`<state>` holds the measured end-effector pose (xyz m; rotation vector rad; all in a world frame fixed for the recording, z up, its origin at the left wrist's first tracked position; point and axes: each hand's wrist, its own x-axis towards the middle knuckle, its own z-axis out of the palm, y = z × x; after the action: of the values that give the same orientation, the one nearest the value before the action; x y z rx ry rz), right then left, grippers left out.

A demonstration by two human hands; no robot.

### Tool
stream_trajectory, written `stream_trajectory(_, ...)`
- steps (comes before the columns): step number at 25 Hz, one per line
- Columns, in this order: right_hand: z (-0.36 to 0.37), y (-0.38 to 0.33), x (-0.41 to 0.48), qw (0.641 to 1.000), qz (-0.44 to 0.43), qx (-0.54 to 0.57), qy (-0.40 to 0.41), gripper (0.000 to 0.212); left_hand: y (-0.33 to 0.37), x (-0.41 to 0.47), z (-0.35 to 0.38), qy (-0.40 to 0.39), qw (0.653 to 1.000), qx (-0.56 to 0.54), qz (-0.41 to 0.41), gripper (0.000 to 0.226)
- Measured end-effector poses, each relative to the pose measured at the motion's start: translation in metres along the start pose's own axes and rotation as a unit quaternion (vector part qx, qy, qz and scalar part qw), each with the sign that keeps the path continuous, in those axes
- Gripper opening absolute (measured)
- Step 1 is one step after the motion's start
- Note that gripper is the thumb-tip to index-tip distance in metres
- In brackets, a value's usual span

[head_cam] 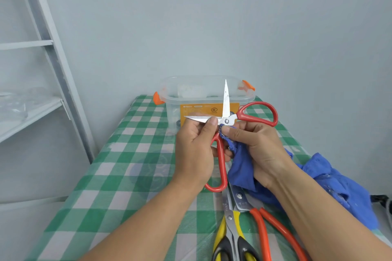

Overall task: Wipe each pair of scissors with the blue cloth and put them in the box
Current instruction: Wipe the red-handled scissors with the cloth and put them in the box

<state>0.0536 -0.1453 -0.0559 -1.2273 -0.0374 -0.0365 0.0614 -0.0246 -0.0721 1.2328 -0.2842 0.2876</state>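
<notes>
My left hand [196,148] grips the red-handled scissors [257,113], thumb pressed on one blade near the pivot; the blades are spread wide, one pointing up, one left. My right hand [257,148] holds the blue cloth [240,167] bunched against the scissors just below the pivot. The clear plastic box [203,93] with orange latches stands behind the scissors. On the table near me lie yellow-and-black scissors [230,233] and orange-handled scissors [263,231], side by side, blades pointing away.
The table wears a green-and-white checked cover [118,176]. More of the blue cloth trails off to the right edge [331,178]. A grey metal shelf frame [48,53] stands to the left, close to the table's edge. A plain wall is behind the box.
</notes>
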Motion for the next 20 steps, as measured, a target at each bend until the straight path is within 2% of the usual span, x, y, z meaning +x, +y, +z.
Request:
stream_trajectory(5,0.004,0.002,-0.004,0.999,0.041,0.000,-0.003,0.058,-0.014,0.000,-0.003,-0.019,0.998,0.046,0.036,0.016)
stream_trajectory(7,0.002,0.001,-0.003,0.999,0.042,0.005,-0.003,0.050,-0.013,-0.001,-0.003,-0.023,0.999,0.040,0.027,0.015)
stream_trajectory(11,-0.008,-0.002,-0.003,0.999,0.030,0.007,0.010,0.015,-0.007,0.000,-0.003,-0.020,1.000,0.005,-0.003,0.018)
stream_trajectory(13,-0.008,-0.002,-0.002,0.999,0.031,0.006,0.019,0.007,-0.007,0.000,-0.003,-0.017,1.000,0.008,-0.003,0.018)
stream_trajectory(17,0.003,0.001,-0.004,0.998,0.051,0.031,-0.005,0.041,-0.014,-0.002,-0.003,-0.012,0.999,0.033,0.017,0.017)
stream_trajectory(20,0.007,0.002,-0.005,0.996,0.072,0.053,-0.018,0.046,-0.015,-0.001,-0.005,-0.018,0.997,0.063,0.037,0.022)
